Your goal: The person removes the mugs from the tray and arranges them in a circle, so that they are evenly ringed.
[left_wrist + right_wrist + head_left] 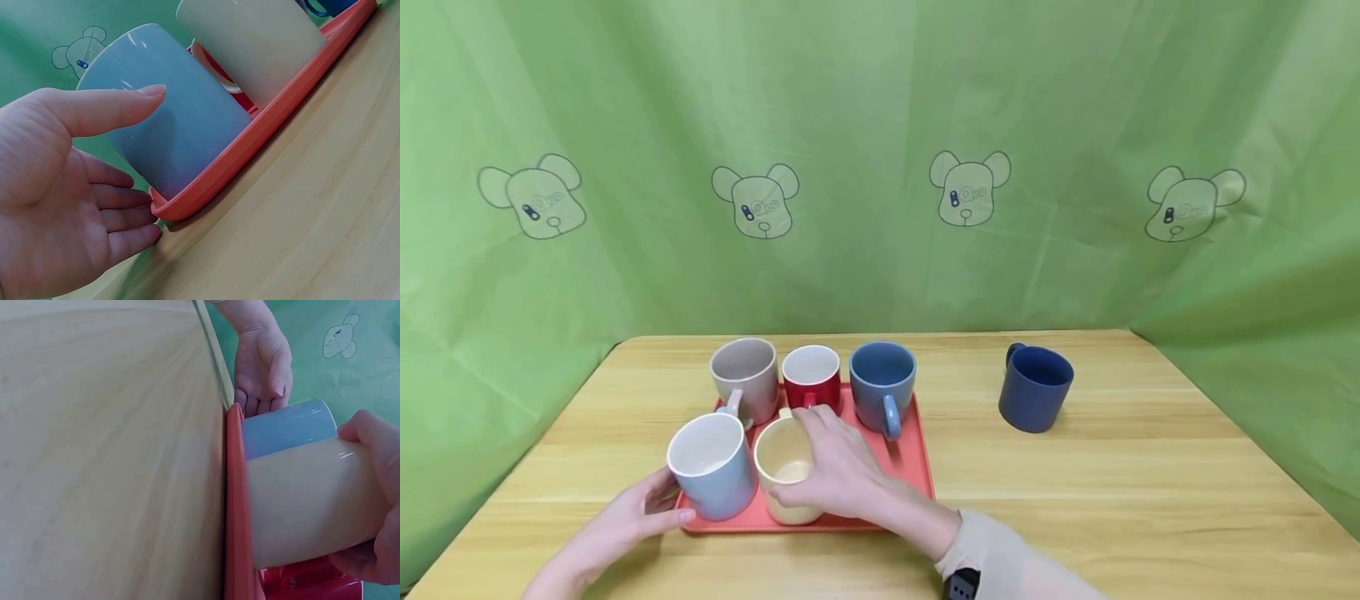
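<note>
A cream mug [772,486] stands at the front middle of a red tray [913,467]. My right hand [842,471] grips its upper right side, with the thumb near and the fingers at the far rim. Directly to its left a light blue mug [718,493] stands in the tray's front left corner. Beside that mug is my left hand [628,521], its fingers extended. In the left wrist view the fingertips [147,234] are at the tray's corner and the thumb lies in front of the blue mug's wall. The right wrist view shows the cream mug upright against the tray's rim.
Along the tray's back row stand a grey mug [752,383], a red mug [820,392] with a white inside, and a blue mug [880,400]. A navy mug [1033,396] stands on the wooden table [1120,508] to the right. Green cloth [880,275] hangs behind.
</note>
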### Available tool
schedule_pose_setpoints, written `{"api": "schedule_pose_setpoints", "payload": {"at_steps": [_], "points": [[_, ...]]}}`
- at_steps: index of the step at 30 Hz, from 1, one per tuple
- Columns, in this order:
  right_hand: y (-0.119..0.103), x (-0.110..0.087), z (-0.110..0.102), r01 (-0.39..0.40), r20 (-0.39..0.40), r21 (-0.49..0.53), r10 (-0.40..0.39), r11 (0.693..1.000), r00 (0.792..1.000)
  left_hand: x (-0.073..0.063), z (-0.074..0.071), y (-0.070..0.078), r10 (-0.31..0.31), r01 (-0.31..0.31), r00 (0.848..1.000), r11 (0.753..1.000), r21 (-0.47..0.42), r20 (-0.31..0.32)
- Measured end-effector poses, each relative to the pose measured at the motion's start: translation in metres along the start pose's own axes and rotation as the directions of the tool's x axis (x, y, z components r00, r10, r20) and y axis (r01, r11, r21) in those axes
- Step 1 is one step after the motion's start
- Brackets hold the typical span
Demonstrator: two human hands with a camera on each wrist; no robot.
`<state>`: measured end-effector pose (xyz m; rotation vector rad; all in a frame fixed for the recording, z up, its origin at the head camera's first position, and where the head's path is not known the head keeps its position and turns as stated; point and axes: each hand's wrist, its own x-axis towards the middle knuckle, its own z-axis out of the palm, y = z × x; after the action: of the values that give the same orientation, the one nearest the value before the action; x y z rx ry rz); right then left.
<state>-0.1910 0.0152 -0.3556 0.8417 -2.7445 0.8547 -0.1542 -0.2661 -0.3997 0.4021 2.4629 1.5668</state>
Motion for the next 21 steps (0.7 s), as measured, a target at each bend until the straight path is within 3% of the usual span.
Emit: {"api": "schedule_pose_setpoints", "payload": {"at_steps": [10,21], "points": [[0.0,-0.009,-0.011,0.093,-0.029,-0.004,-0.094,0.996,0.995,-0.001,0.0,0.001,0.003,-0.003,1.0,1.0,0.001,0.002],[-0.001,-0.031,-0.04,0.103,0.012,0.045,-0.104,0.994,0.995,0.0,0.0,0.002,-0.004,0.004,1.0,1.0,0.006,0.01]]}}
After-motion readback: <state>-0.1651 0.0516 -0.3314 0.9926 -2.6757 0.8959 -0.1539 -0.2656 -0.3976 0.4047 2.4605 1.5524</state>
